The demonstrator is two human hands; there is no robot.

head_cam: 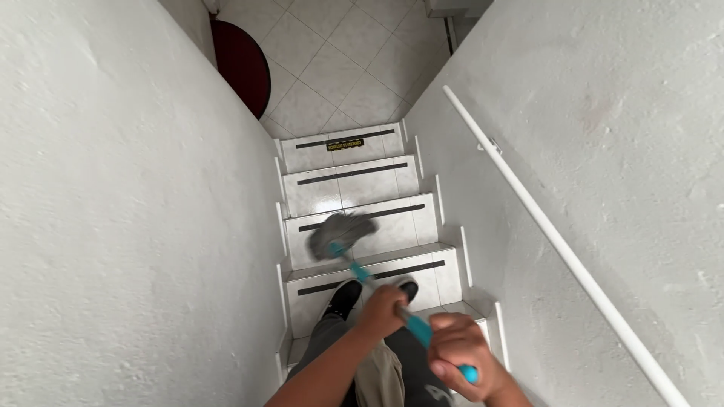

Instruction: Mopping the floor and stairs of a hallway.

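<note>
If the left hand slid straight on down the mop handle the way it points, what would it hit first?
The left hand would likely meet the grey mop head resting on the stair tread; only bare teal handle lies between.

one mop [343,234], two hands [383,310], two shoes [345,295], one handrail [558,241], one mat [243,64]

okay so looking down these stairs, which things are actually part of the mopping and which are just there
In use:
mop
left hand and right hand, both gripping its teal handle
white steps

Just there:
white handrail
dark red mat
tiled floor below
</note>
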